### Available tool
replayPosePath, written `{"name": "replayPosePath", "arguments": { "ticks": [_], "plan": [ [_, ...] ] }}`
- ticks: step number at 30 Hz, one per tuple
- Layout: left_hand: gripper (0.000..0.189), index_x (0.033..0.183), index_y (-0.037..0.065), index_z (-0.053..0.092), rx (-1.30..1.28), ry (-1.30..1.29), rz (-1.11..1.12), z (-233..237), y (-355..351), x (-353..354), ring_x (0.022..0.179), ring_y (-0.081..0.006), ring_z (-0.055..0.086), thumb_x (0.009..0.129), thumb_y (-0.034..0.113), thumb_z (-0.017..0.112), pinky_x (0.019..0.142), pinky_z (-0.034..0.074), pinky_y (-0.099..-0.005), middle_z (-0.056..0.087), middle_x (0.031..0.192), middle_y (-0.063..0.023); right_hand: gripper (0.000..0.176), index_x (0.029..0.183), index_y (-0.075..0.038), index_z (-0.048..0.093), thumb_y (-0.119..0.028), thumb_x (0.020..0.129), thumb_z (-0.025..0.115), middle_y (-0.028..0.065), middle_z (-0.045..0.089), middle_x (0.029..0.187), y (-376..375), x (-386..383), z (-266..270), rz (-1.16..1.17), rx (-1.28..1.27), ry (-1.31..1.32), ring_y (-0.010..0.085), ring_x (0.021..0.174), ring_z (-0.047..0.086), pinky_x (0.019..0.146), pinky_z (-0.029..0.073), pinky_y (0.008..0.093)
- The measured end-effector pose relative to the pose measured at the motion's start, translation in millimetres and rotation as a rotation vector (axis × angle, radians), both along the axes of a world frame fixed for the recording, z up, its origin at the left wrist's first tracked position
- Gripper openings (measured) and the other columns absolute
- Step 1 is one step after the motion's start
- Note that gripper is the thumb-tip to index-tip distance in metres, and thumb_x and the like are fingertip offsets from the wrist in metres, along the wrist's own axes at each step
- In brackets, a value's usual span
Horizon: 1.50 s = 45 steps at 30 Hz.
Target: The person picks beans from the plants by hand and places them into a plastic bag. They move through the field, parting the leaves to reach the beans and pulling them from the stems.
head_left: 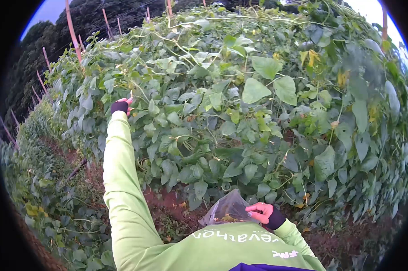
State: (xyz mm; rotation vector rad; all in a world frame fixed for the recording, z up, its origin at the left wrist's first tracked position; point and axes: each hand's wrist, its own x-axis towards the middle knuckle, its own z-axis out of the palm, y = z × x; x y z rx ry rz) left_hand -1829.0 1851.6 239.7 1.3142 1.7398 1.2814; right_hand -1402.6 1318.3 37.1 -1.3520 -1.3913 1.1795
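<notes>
My left hand, in a dark cuff, reaches out at full arm's length to the leafy climbing vines. Its fingers are closed together among the stems; what they hold is too small to make out. Low in front of my chest is a see-through plastic bag with some yellowish-green bits in its bottom. My right hand is beside the bag, thumb and fingers pinched on its right edge.
Wooden stakes rise from the vine row, and more stand along the left. Low plants grow on the left side. Reddish soil shows below the vines. Dark trees stand behind.
</notes>
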Motion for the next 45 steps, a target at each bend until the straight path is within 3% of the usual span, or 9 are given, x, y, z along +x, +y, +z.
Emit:
{"name": "replayPosePath", "arguments": {
  "ticks": [1, 2, 4, 7, 14, 16, 21, 27, 45],
  "plan": [
    [0.049, 0.120, 0.016, 0.060, 0.009, -0.031, -0.069, -12.2, 27.4, -14.6, 0.073, -0.0168, 0.063, 0.078, 0.031, 0.079, 0.054, 0.048, -0.0324, 0.068, 0.100, -0.0035, 0.022, 0.108, -0.003, 0.068, -0.012, 0.088, 0.065, 0.0054, 0.065, 0.089, -5.2, 1.5, -4.1, -0.026, 0.048, -0.016, 0.0118, 0.077, 0.056, 0.070, 0.046, 0.0257],
    [0.047, 0.114, 0.012, 0.062, 0.067, -0.135, -0.054, -9.7, 9.7, -0.5, 0.061, -0.0139, 0.059, 0.075, 0.032, 0.082, 0.049, 0.046, -0.0295, 0.067, 0.084, -0.0042, 0.022, 0.108, -0.003, 0.068, -0.013, 0.088, 0.065, 0.0062, 0.065, 0.090, -8.0, 4.1, -12.9, -0.047, 0.093, -0.035, 0.0130, 0.079, 0.058, 0.072, 0.047, 0.0269],
    [0.045, 0.112, 0.013, 0.063, 0.092, -0.114, -0.076, -15.5, 15.9, -0.5, 0.066, -0.0128, 0.059, 0.075, 0.033, 0.081, 0.053, 0.045, -0.0297, 0.066, 0.091, -0.0012, 0.023, 0.108, -0.003, 0.068, -0.016, 0.089, 0.064, 0.0079, 0.066, 0.092, -12.6, 5.9, -12.5, -0.078, 0.077, -0.039, 0.0154, 0.084, 0.061, 0.076, 0.049, 0.0291],
    [0.025, 0.104, 0.017, 0.067, 0.141, -0.090, -0.249, -51.7, 101.6, -50.2, 0.060, -0.0108, 0.056, 0.084, 0.028, 0.074, 0.052, 0.045, -0.0274, 0.065, 0.077, 0.0014, 0.026, 0.111, -0.003, 0.067, -0.019, 0.090, 0.063, 0.0100, 0.066, 0.095, -13.2, 9.9, -11.1, -0.072, 0.033, -0.070, 0.0177, 0.089, 0.063, 0.079, 0.049, 0.0297],
    [0.040, 0.134, 0.024, 0.053, 0.055, -0.274, -0.280, -48.8, 139.4, -65.6, 0.070, -0.0111, 0.057, 0.094, 0.021, 0.051, 0.060, 0.048, -0.0303, 0.065, 0.092, 0.0036, 0.030, 0.111, -0.005, 0.065, -0.025, 0.088, 0.060, 0.0133, 0.065, 0.101, -7.8, 11.2, -6.1, -0.108, 0.098, -0.134, 0.0261, 0.092, 0.063, 0.082, 0.049, 0.0348],
    [0.041, 0.136, 0.020, 0.051, 0.077, -0.260, -0.205, -39.2, 114.5, -52.9, 0.064, -0.0097, 0.054, 0.095, 0.017, 0.055, 0.054, 0.046, -0.0258, 0.063, 0.088, 0.0031, 0.025, 0.111, 0.000, 0.065, -0.016, 0.091, 0.061, 0.0124, 0.066, 0.100, -8.6, 11.2, -6.4, -0.106, 0.090, -0.153, 0.0211, 0.094, 0.063, 0.084, 0.048, 0.0316],
    [0.030, 0.122, 0.019, 0.061, 0.164, -0.152, -0.207, -30.2, 112.1, -68.8, 0.068, -0.0068, 0.056, 0.093, 0.026, 0.062, 0.052, 0.044, -0.0236, 0.064, 0.082, 0.0059, 0.025, 0.109, 0.000, 0.065, -0.017, 0.091, 0.061, 0.0124, 0.066, 0.100, -15.1, 13.3, 0.2, -0.130, 0.074, -0.130, 0.0214, 0.093, 0.063, 0.084, 0.049, 0.0315],
    [0.039, 0.121, 0.022, 0.061, 0.113, -0.096, -0.230, -22.0, 108.3, -74.4, 0.078, -0.0062, 0.057, 0.087, 0.038, 0.070, 0.064, 0.044, -0.0235, 0.062, 0.091, 0.0082, 0.026, 0.108, -0.003, 0.066, -0.020, 0.088, 0.062, 0.0128, 0.066, 0.100, -18.9, 13.2, -17.8, -0.179, 0.141, -0.125, 0.0250, 0.095, 0.063, 0.084, 0.049, 0.0341],
    [0.042, 0.127, 0.021, 0.059, 0.085, -0.260, -0.252, -35.5, 116.4, -77.6, 0.091, -0.0115, 0.060, 0.089, 0.037, 0.066, 0.077, 0.047, -0.0274, 0.065, 0.104, 0.0035, 0.024, 0.104, -0.004, 0.066, -0.020, 0.086, 0.063, 0.0136, 0.066, 0.096, -23.7, 3.3, -7.8, -0.181, 0.133, -0.100, 0.0266, 0.093, 0.063, 0.083, 0.049, 0.0363]
  ]
}}
